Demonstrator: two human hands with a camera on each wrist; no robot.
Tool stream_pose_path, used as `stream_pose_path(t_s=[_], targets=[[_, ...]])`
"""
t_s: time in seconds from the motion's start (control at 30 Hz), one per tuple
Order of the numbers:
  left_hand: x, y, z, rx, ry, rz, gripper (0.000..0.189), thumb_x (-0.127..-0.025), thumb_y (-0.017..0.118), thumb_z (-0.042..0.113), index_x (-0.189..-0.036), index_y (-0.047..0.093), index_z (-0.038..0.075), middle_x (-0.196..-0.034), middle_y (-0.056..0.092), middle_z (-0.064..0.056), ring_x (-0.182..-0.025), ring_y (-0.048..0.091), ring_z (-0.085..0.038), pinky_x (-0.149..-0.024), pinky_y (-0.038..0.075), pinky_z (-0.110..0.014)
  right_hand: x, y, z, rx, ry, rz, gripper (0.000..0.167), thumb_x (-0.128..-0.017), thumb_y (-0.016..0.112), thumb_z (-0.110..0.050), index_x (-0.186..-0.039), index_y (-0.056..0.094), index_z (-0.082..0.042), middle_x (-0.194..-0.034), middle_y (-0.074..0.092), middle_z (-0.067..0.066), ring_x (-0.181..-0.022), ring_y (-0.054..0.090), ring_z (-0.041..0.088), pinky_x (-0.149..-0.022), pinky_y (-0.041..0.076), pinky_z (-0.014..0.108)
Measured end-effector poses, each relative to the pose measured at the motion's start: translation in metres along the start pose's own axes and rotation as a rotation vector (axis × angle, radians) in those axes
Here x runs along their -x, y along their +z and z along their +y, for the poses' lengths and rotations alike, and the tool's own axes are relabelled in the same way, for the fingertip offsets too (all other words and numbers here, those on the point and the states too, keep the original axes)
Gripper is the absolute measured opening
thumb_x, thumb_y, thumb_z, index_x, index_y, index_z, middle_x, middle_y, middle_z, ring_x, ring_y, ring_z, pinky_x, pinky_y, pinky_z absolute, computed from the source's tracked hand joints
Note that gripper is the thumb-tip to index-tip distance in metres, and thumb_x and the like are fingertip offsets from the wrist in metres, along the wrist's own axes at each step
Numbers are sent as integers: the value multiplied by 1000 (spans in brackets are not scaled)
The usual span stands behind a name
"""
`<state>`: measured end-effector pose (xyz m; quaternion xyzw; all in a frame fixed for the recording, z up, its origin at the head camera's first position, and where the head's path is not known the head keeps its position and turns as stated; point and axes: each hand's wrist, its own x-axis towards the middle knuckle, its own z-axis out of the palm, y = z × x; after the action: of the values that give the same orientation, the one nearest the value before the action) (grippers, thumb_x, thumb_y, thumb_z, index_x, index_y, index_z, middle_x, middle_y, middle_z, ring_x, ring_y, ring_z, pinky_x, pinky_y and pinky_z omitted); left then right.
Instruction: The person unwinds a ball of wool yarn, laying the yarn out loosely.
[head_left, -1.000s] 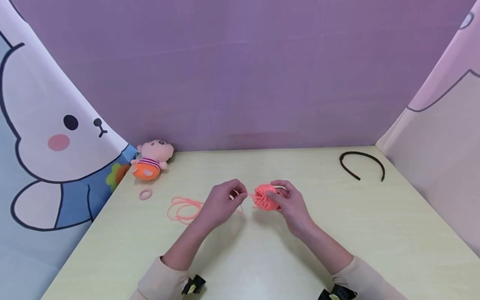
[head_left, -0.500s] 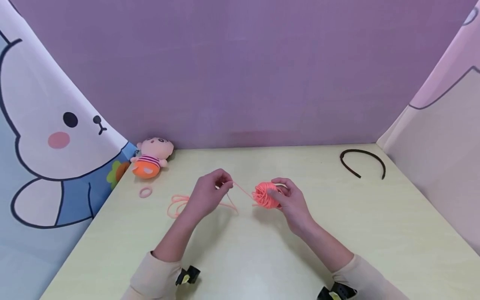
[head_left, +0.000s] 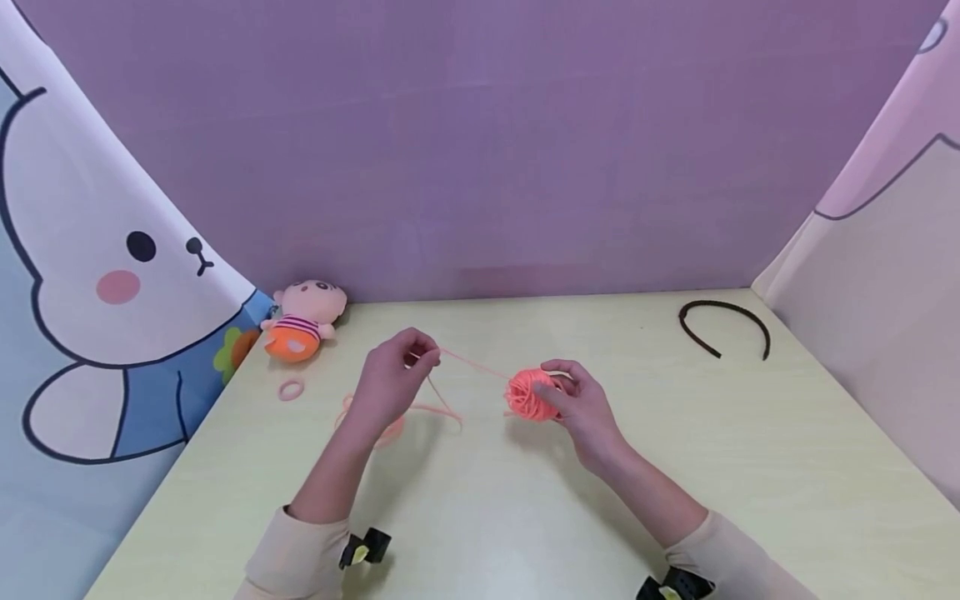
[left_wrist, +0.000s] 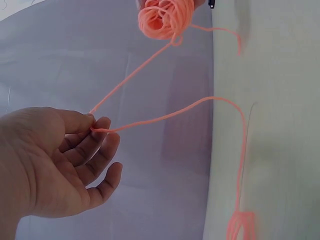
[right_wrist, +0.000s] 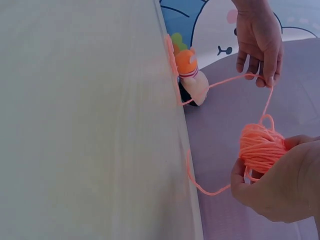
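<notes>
A coral ball of yarn (head_left: 529, 395) is held up off the table by my right hand (head_left: 585, 412), whose thumb and fingers grip its side. My left hand (head_left: 393, 375) pinches the yarn strand (left_wrist: 131, 75) between thumb and index finger, the other fingers loosely bent. From that pinch the strand runs fairly straight to the ball. Past the left fingertips it drops slackly to loose coils (head_left: 392, 432) on the table, partly hidden behind the left forearm. A short tail of yarn (right_wrist: 210, 192) hangs below the ball in the right wrist view.
A plush doll (head_left: 300, 321) with orange bottoms sits at the table's back left corner. In front of it lies a pink ring (head_left: 291, 389). A dark open hoop (head_left: 726, 308) rests at the back right. A purple cloth wall (head_left: 480, 167) borders the table's (head_left: 750, 467) far edge.
My left hand has moved left and slightly up, away from the ball, drawing out a longer length of yarn between them. The right hand and ball have hardly moved.
</notes>
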<state>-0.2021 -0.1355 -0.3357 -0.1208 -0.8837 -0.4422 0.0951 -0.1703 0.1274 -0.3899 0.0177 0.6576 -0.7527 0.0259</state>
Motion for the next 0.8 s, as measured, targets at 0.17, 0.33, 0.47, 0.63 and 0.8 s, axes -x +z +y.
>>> stream_pose_path(t_s=[0.17, 0.33, 0.47, 0.63, 0.8], targets=[[-2, -10, 0, -6, -33, 44, 7, -99, 66, 14, -103, 67, 7, -94, 70, -6, -87, 64, -23, -74, 52, -35, 0, 0, 1, 13, 7, 12, 40, -96, 65, -1, -133, 51, 1, -96, 64, 3, -79, 62, 11, -71, 54, 25], [-3, -18, 0, 10, -79, 78, 11, -100, 64, 15, -105, 66, 5, -96, 70, -9, -87, 65, -24, -73, 51, -34, -1, 1, 1, 26, 13, 27, 37, -96, 65, -2, -130, 54, -2, -96, 63, 4, -80, 62, 12, -72, 54, 25], [-3, -21, -1, 15, -114, 93, 12, -101, 63, 15, -106, 66, 4, -97, 70, -11, -87, 64, -24, -73, 51, -33, -1, 1, 1, 24, 14, 32, 37, -95, 66, -2, -130, 54, -2, -95, 63, 3, -79, 61, 11, -71, 53, 24], [-4, -24, -3, 19, -142, 125, 12, -100, 63, 16, -105, 66, 5, -97, 69, -11, -86, 63, -24, -73, 51, -33, -1, 1, 1, 21, 9, 31, 36, -95, 66, -2, -129, 54, -1, -91, 63, 1, -76, 60, 11, -70, 52, 24], [-4, -26, -3, 38, -150, 165, 13, -100, 62, 17, -104, 66, 5, -95, 68, -11, -85, 62, -23, -70, 50, -32, -2, 0, 1, 16, 14, 27, 37, -95, 66, -1, -129, 53, -1, -90, 62, 1, -75, 60, 11, -70, 52, 24]])
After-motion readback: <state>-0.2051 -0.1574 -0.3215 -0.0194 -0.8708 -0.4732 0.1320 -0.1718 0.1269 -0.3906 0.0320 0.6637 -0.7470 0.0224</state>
